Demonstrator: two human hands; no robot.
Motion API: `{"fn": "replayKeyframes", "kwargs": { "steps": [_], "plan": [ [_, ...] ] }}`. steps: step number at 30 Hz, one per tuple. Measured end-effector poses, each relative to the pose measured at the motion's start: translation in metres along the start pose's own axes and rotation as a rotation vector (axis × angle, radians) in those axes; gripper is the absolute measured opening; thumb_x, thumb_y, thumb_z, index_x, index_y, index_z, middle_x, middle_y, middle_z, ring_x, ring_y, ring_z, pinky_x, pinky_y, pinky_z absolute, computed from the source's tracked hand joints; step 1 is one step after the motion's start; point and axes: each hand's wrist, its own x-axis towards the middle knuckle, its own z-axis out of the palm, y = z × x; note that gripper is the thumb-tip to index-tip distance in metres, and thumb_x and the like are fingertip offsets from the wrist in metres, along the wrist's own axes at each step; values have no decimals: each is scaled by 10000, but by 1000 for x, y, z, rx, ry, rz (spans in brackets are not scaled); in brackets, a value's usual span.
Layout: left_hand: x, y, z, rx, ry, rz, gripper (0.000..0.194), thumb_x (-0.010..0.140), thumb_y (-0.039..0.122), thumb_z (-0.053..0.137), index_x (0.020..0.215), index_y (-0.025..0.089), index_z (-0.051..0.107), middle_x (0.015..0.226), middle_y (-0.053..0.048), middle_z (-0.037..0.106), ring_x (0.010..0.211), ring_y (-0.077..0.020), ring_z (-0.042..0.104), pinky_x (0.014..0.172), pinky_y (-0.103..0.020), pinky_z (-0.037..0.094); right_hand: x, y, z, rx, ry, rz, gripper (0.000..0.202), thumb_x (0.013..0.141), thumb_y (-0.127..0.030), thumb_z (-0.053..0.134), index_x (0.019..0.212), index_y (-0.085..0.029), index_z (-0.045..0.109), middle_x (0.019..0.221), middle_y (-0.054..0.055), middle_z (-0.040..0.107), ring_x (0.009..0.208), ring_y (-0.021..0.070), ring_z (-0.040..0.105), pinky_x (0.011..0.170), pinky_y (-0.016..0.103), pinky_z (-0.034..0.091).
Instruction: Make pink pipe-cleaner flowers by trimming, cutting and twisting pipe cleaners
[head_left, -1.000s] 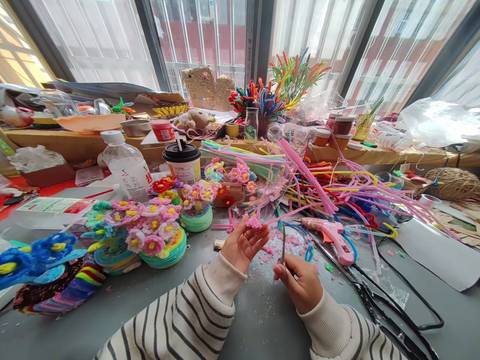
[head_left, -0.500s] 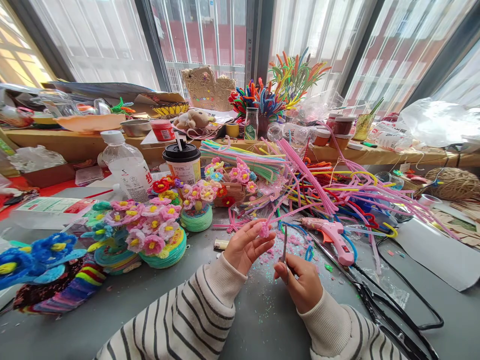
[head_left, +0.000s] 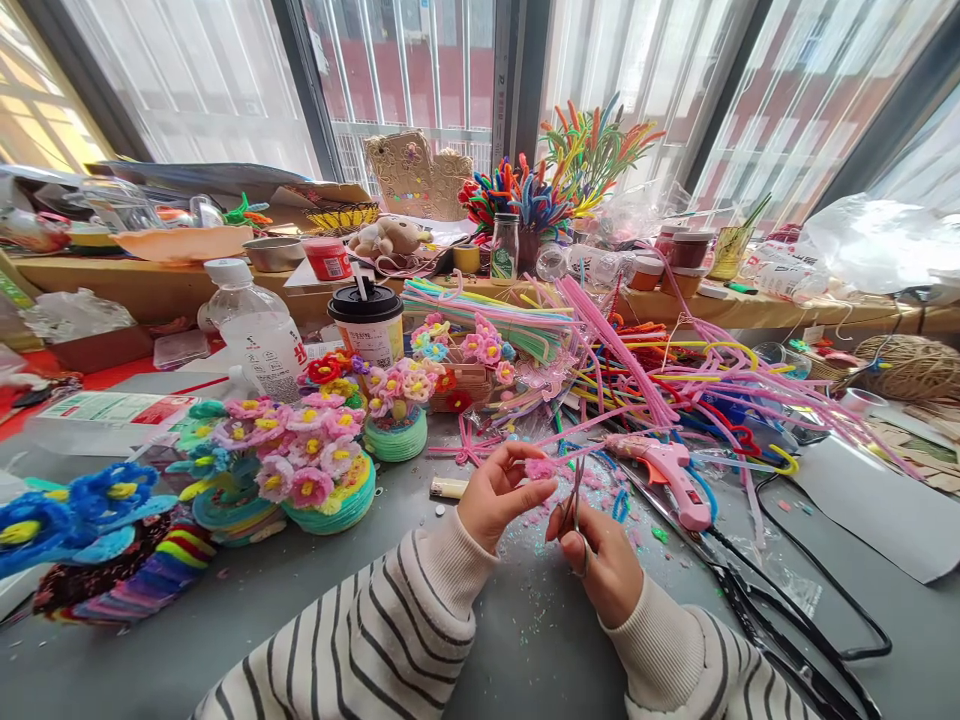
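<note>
While right fingers [head_left: 556,522] grip scissors [head_left: 577,490], left fingers [head_left: 534,493] pinch a pink tuft [head_left: 540,468] between their tips.

The glue gun [head_left: 666,468] lies on the table [head_left: 525,670], right of the scissors [head_left: 576,497].

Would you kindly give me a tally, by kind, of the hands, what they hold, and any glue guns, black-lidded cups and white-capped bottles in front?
Hands (left hand, right hand): 2
Held pink piece: 1
Held scissors: 1
Glue gun: 1
Black-lidded cup: 1
White-capped bottle: 1
Total: 7
</note>
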Motion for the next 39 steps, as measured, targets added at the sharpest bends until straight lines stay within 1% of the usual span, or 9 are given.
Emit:
{"fn": "replayKeyframes", "kwargs": {
  "steps": [4, 8, 14, 18, 22, 26, 31, 35, 39],
  "plan": [
    [-1, -1, 0, 67, 22, 82, 233, 509, 71, 645, 702, 154, 544, 735, 1, 510, 716, -95, 475, 632, -188, 390, 0, 3, -1, -79, 2, 32, 518, 696, -606, 224, 553, -160, 444, 453, -26, 383, 416, 97, 355, 402, 210, 297],
    [-4, 1, 3, 107, -10, 78, 241, 507, 86, 650, 711, 156, 543, 753, -6, 509, 741, -106, 475, 651, -194, 393, 0, 6, -3, -201, 39, 55, 485, 744, -528, 248, 518, -159, 467, 458, -17, 412, 436, 101, 384, 432, 209, 312],
    [-3, 4, 4, 20, -18, -132, 228, 619, 302, 566, 772, 133, 568, 709, -22, 538, 625, -100, 499, 592, -232, 424, 0, 5, -3, -223, 123, 30, 479, 747, -518, 271, 502, -168, 487, 446, -13, 450, 428, 101, 408, 424, 204, 322],
    [-2, 2, 4, 54, -40, -183, 181, 564, 225, 623, 705, 118, 584, 605, -6, 561, 566, -97, 515, 548, -214, 415, 0, 7, -1, -249, 154, 21, 470, 744, -513, 290, 503, -170, 501, 457, -4, 484, 427, 107, 425, 412, 211, 325],
    [-2, -1, 3, 50, -43, -147, 159, 551, 189, 634, 682, 119, 576, 598, -11, 587, 573, -106, 532, 560, -221, 414, 0, 6, -1, -197, 78, -7, 501, 738, -550, 230, 543, -162, 480, 491, 6, 478, 453, 116, 430, 423, 218, 341],
    [-3, 0, 2, 54, -21, -97, 164, 541, 169, 641, 678, 120, 565, 611, -5, 580, 590, -102, 525, 573, -221, 410, 0, 2, -1, -94, 38, -18, 534, 713, -601, 171, 598, -160, 448, 468, -19, 402, 421, 106, 383, 395, 215, 319],
    [-3, 2, 2, 48, -11, -31, 164, 546, 152, 639, 682, 130, 549, 606, 21, 544, 592, -75, 502, 571, -193, 400, 1, -2, 1, -58, -13, 12, 536, 676, -639, 202, 586, -161, 427, 486, -21, 385, 433, 103, 361, 416, 222, 302],
    [-4, 4, 3, 27, -31, -40, 154, 555, 192, 634, 641, 125, 526, 562, 25, 526, 540, -74, 493, 538, -200, 398, 0, -3, 1, -39, -51, 25, 517, 666, -639, 234, 559, -165, 410, 489, -20, 372, 434, 100, 348, 416, 219, 300],
    [-4, 5, 4, 16, -55, -39, 163, 559, 198, 632, 635, 118, 512, 544, 30, 515, 513, -61, 482, 512, -183, 384, 0, -3, 1, -53, -48, 21, 497, 675, -619, 252, 539, -167, 405, 471, -22, 366, 422, 96, 332, 405, 214, 293]
  ]
}}
